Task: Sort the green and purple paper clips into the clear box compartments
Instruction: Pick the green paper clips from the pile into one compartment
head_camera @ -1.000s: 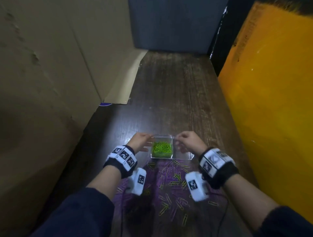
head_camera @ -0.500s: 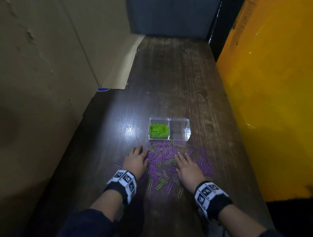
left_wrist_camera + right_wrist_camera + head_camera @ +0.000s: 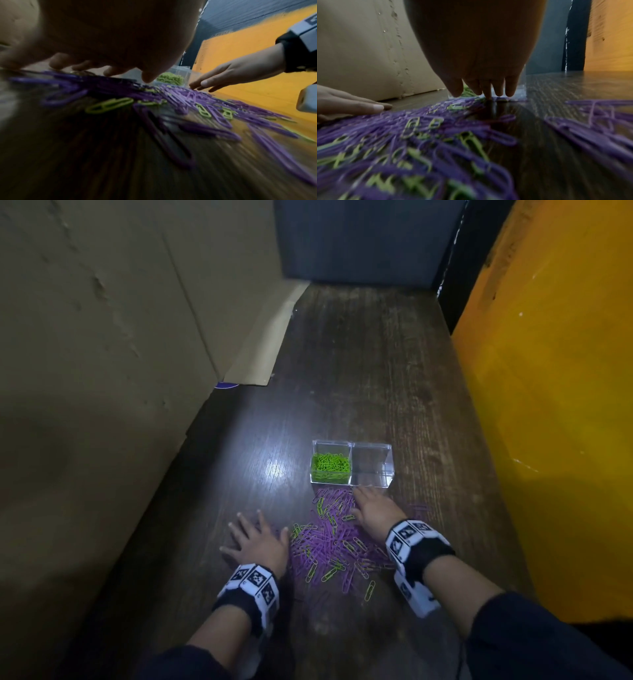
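Left hand: the left hand [image 3: 255,541] lies flat on the desk [image 3: 359,364] with fingers spread wide and holding nothing, at about 9 o'clock of the loose pile. It looks placed to fence in the clips on that side.
Right hand: the right hand [image 3: 375,510] is also flat and wide, fingers straight and holding nothing. Its fingertips [image 3: 488,96] touch the desk just short of the box's near wall, at about 1 o'clock of the pile, likely ready to rake or push clips.
Loose pile: purple paper clips [image 3: 329,539] spread between the two hands, with a few green paper clips [image 3: 330,573] mixed through them. More purple ones lie at 3 o'clock, past the right wrist.
Clear box: the clear box [image 3: 388,474] sits at 12 o'clock of the pile, just beyond it. Its left compartment holds a heap of sorted green clips [image 3: 330,465]; its right compartment appears empty.
Progress: judging by this, most green clips are sorted and the purple ones are not yet started.
Surroundings: a cardboard sheet [image 3: 102,337] stands at 9 o'clock and a yellow panel [image 3: 555,405] at 3 o'clock.
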Action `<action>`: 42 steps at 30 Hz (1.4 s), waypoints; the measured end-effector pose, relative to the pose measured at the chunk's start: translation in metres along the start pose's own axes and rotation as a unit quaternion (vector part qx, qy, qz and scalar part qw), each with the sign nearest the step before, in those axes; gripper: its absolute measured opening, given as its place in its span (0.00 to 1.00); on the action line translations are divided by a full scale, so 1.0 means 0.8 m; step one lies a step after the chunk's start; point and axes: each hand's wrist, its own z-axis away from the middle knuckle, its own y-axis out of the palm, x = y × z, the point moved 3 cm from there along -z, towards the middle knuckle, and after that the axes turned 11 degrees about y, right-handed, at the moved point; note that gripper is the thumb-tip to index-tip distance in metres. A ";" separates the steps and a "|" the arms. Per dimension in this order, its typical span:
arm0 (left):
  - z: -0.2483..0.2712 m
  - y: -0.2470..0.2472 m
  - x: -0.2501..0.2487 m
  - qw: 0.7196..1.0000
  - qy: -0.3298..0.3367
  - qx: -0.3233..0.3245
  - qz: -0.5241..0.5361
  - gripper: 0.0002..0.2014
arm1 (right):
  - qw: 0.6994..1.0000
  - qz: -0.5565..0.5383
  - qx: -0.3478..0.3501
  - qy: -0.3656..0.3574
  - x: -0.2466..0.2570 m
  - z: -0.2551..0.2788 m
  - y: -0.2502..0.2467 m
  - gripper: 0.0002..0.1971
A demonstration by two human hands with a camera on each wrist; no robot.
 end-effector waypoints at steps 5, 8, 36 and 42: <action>0.015 0.023 -0.017 0.999 0.032 0.004 0.008 0.36 | 0.999 0.022 0.032 -0.010 0.011 0.021 0.030 0.31; 0.031 0.031 -0.045 0.993 0.114 0.037 0.008 0.35 | 0.998 0.001 0.034 -0.056 0.015 0.048 0.041 0.30; 0.013 -0.005 -0.052 0.918 0.371 0.029 -0.137 0.27 | 0.992 0.081 -0.025 -0.089 0.041 0.064 0.040 0.28; -0.001 -0.010 -0.027 0.930 0.357 0.007 -0.085 0.18 | 0.994 0.044 -0.065 -0.081 0.003 0.058 0.028 0.22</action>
